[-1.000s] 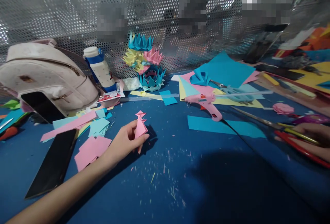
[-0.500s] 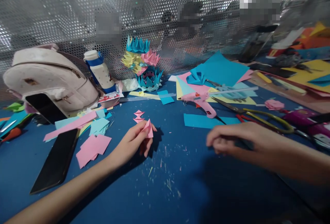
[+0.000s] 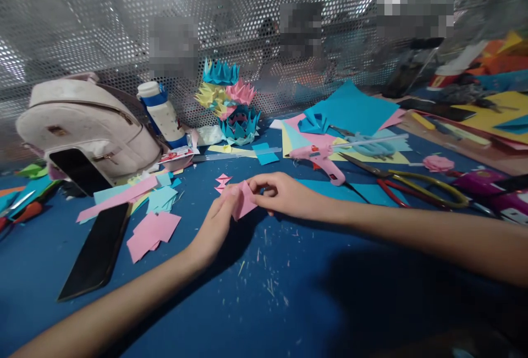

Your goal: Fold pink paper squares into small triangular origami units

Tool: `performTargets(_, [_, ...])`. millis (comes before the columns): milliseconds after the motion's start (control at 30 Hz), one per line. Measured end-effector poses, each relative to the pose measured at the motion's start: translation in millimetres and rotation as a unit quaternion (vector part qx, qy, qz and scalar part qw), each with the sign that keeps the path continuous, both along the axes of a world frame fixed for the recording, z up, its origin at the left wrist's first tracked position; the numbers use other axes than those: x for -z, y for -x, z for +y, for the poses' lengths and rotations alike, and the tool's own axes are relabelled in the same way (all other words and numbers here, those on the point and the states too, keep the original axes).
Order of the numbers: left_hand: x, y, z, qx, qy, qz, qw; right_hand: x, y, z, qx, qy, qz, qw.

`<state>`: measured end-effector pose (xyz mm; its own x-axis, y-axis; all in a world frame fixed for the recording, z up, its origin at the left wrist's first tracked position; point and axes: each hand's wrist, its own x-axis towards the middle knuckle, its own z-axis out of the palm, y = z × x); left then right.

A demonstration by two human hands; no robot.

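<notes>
A small pink paper (image 3: 245, 202) is held above the blue table (image 3: 231, 303), between both hands. My left hand (image 3: 218, 218) pinches its left side, thumb on the front. At its upper right edge, my right hand (image 3: 278, 193) grips it between thumb and fingers. Just behind my left hand lie small folded pink pieces (image 3: 223, 182). Pink paper squares (image 3: 152, 234) are spread to the left, beside light blue squares (image 3: 162, 198).
A black phone (image 3: 97, 251) lies at the left, near a pale backpack (image 3: 91, 127) and a bottle (image 3: 160, 113). Folded paper flowers (image 3: 239, 124) stand at the back. Toward the right are a pink glue gun (image 3: 319, 160) and yellow-and-red-handled scissors (image 3: 429, 187).
My right hand has moved left from the right side and taken hold of the pink paper. The paper, earlier a narrow folded point in my left hand, now shows a wider face.
</notes>
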<state>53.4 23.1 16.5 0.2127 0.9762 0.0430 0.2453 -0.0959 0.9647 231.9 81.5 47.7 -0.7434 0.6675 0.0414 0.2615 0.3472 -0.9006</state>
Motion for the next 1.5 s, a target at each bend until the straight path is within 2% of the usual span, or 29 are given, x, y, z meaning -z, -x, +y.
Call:
performTargets(100, [-2.4,5.5,-2.7,-0.020,0.002,-0.007,1.000,-2.7,-6.4,0.1,0.015,0.003,-0.037,0.999])
performTargets(233, [-3.9,15.8,-0.9,-0.002,0.008,0.012,1.000,-9.6,-18.3,-2.7,-0.001,-0.020,-0.120,0.993])
performTargets(367, [-0.5,24.4,3.2,0.022,0.012,0.060,0.998,-11.2,-24.0,-5.1,-0.020,-0.107,-0.204,0.973])
performTargets(467, [3.1,27.3,4.2,0.040,-0.008,0.114,0.993,-4.3,-22.6,-5.3,-0.022,-0.185,-0.251,0.950])
performTargets(567, [7.0,28.6,4.5,0.046,-0.056,0.170,0.983,6.1,-20.1,-4.3,-0.033,-0.223,-0.272,0.936])
performTargets(667, [10.6,29.8,5.1,0.047,-0.106,0.209,0.971,17.3,-20.5,-2.8,-0.038,-0.246,-0.249,0.936])
performTargets(800, [12.4,31.4,5.9,0.089,-0.163,0.216,0.958,33.1,-26.7,-1.2,-0.076,-0.319,-0.139,0.934])
performTargets(900, [12.2,34.1,5.6,0.132,-0.211,0.211,0.945,41.9,-33.2,0.1,-0.117,-0.400,-0.088,0.905])
performTargets(1033, [12.8,41.1,3.1,0.172,-0.261,0.214,0.925,45.1,-40.0,3.8,-0.159,-0.485,-0.061,0.858])
performTargets(1133, [13.6,45.9,1.0,0.196,-0.315,0.253,0.894,44.1,-41.4,6.8,-0.164,-0.538,-0.035,0.826])
performTargets(1200, [13.6,46.7,0.1,0.210,-0.340,0.282,0.872,42.9,-40.7,8.1,-0.163,-0.551,-0.026,0.818])
performTargets(1333, [13.2,43.2,0.2,0.198,-0.376,0.314,0.849,40.7,-39.0,9.0,-0.171,-0.531,-0.023,0.830])
performTargets(1500, [14.4,41.7,0.7,0.195,-0.376,0.324,0.846,41.1,-39.5,9.3,-0.187,-0.512,-0.040,0.838])
